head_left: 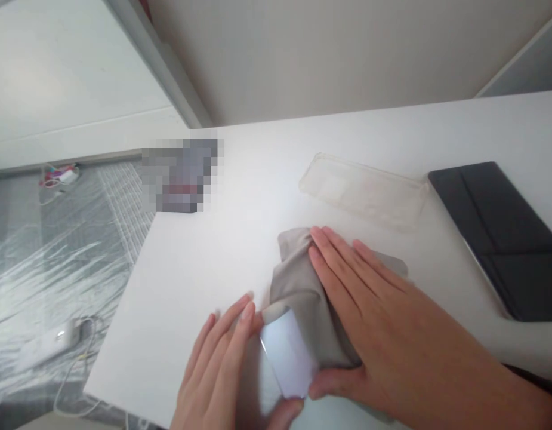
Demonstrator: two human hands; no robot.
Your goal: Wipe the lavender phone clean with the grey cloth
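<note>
A pale, shiny phone (288, 352) with a bluish-lilac sheen lies on the table, its upper and right parts hidden under a grey cloth (298, 280). My left hand (219, 364) is closed on the phone's near-left end, with the fingers along the left side and the thumb at the lower edge. Laid over the cloth, my right hand (374, 328) presses it down with long, close fingers. Its thumb rests by the phone's lower right corner. Beyond the cloth lies a clear phone case (363, 194).
The white table (168, 286) meets a wall at the back. A black tablet-like device (503, 239) lies at the right, close to the case. A blurred-out dark object (190, 173) sits at the back left corner. Left of the table's edge, a white power strip (52, 343) and cables lie lower down.
</note>
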